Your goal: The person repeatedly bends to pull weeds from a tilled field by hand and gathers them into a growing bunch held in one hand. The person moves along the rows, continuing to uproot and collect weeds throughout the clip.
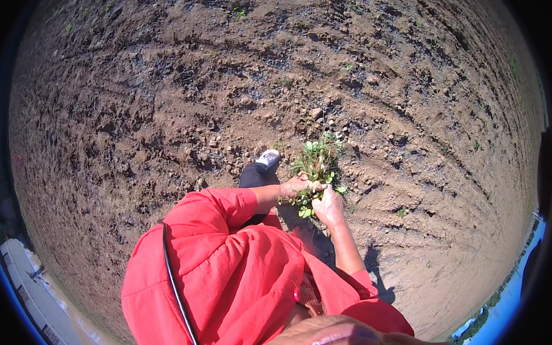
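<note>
A bunch of leafy green plants [319,159] is held in front of my body, with stems and leaves sticking out beyond and below my hands. My left hand [294,185] is closed round the bunch from the left. From the right, my right hand [328,205] grips the same bunch, its thumb and fingers meeting the left hand's fingers. Some leaves [305,209] hang down between the two hands. The fingertips are partly hidden among the leaves.
Rough brown soil [187,108] with clods and furrows spreads all round. Small green weeds [402,211] dot it. My shoe [268,157] stands just left of the bunch. A black cable [174,278] runs down my red sleeve. A grey paved strip [38,292] lies at the lower left.
</note>
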`<state>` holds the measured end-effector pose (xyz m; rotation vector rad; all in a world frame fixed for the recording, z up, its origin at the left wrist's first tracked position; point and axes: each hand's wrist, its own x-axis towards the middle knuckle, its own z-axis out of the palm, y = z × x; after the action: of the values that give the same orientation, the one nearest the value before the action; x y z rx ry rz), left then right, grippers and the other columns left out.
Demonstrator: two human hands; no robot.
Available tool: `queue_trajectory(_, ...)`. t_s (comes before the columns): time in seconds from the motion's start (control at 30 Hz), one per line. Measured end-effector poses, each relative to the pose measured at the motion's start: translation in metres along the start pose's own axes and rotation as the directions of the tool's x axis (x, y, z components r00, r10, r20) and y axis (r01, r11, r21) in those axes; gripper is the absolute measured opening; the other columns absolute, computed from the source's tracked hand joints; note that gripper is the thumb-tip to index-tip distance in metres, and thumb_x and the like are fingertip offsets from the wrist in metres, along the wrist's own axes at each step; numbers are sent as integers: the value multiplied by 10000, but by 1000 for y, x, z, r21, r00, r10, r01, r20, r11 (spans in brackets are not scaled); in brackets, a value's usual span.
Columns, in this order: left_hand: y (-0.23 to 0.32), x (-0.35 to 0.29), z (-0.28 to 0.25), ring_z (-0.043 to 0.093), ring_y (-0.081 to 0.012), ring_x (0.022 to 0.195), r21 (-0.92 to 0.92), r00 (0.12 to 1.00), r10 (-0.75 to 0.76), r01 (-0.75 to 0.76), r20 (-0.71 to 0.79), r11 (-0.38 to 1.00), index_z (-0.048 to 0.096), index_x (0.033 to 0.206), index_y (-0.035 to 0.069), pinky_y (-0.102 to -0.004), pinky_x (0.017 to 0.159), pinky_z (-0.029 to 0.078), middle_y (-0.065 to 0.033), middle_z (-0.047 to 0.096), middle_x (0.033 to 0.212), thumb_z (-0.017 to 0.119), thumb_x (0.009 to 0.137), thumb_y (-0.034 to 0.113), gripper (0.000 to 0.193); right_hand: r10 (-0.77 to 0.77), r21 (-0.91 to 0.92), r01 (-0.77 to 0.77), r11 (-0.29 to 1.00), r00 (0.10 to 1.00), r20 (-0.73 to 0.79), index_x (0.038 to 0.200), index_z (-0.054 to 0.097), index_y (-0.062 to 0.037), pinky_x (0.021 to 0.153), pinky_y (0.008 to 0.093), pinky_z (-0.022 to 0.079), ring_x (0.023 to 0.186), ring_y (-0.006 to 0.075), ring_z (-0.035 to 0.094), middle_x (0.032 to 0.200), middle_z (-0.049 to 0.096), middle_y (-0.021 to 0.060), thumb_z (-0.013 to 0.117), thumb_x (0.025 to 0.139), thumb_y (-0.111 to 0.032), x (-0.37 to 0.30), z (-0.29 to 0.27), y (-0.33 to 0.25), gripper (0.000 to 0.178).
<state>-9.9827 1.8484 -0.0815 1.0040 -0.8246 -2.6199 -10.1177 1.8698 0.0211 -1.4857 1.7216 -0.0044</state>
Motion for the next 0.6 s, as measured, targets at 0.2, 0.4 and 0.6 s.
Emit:
queue_trajectory(0.2,87,-44,1,497,-62,727,318,912,382,-321,-151,892,610,940,93,-240,655,404,13,569,776,666,735,210,243,-181,255,207,945,976,-122,996,418,40,725,437,427,827,432,526,862,548,275,574,693,-129,14,-26,-49,381)
queue_trajectory(0.4,86,-43,-42,368,-112,631,634,737,636,-382,-231,673,573,746,172,-280,581,319,23,415,601,679,691,290,168,-266,332,319,888,944,-195,1113,389,44,656,384,449,729,316,573,839,574,191,568,766,-148,28,-43,-59,435)
queue_trajectory(0.6,63,-74,-120,458,-228,687,879,799,512,449,-315,-159,538,1032,330,-351,588,353,-76,486,624,345,871,446,277,-41,575,72,815,997,-67,1229,378,11,474,247,454,528,118,544,675,566,77,501,826,-144,23,-50,34,449)
